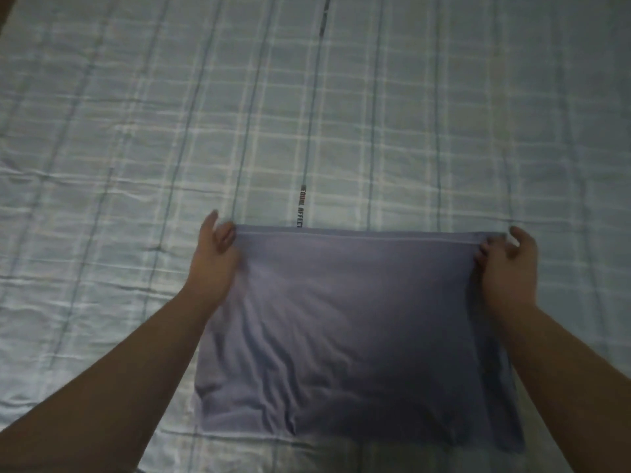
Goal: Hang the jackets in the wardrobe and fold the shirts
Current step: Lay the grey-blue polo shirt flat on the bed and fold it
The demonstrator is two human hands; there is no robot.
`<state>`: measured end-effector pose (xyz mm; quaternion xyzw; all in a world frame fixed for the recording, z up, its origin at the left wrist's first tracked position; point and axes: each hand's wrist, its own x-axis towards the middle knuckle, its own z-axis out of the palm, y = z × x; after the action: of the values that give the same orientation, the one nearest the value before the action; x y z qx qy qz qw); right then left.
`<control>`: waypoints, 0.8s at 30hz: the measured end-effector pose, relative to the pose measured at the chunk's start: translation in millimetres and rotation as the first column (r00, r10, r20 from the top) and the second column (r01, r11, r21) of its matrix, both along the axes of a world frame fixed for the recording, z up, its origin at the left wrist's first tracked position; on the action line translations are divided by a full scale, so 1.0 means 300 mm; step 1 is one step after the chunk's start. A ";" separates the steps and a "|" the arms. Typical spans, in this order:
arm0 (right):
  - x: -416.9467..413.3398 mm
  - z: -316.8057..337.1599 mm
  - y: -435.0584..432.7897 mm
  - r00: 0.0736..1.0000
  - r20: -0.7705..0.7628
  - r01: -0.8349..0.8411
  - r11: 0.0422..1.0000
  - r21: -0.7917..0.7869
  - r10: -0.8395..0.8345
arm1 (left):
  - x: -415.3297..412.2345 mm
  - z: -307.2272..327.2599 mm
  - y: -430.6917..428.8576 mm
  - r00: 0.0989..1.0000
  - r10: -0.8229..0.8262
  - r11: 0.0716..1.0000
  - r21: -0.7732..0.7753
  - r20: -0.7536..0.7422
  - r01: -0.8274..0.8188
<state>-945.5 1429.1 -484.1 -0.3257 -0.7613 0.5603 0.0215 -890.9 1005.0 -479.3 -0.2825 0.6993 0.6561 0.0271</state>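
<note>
Now both hands (218, 247) (505, 257) pinch the folded shirt's (355, 322) far corners.

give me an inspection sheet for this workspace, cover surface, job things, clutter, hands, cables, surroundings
surface: pale checked bed sheet, wrinkled, with a printed strip of lettering running down its middle
job's things: one grey-purple shirt lying on the sheet, laid out as a rough rectangle, creased, its stitched edge on the far side; no jackets in view
clutter: nothing seen
hands: left hand grips the shirt's far left corner; right hand grips its far right corner
cables: nothing seen
surroundings: dim light; the bed fills nearly the whole view; no wardrobe in view
</note>
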 end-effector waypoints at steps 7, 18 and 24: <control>0.122 -0.064 -0.174 0.587 0.376 -0.650 0.140 0.747 0.718 | 0.022 -0.045 0.280 0.616 -0.733 0.081 -0.861 0.289 0.501; 0.121 -0.175 -0.260 0.545 0.542 -0.690 -0.024 0.723 0.640 | 0.020 -0.192 0.392 0.646 -0.629 -0.051 -0.852 0.433 0.522; 0.138 -0.120 -0.269 0.530 0.570 -0.716 -0.029 0.697 0.628 | 0.038 -0.143 0.400 0.643 -0.608 -0.057 -0.833 0.466 0.550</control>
<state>-904.0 1348.4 -520.3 0.1294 -0.9848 -0.0170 -0.1146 -879.4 1125.0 -522.1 0.1010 0.9882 0.0319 0.1110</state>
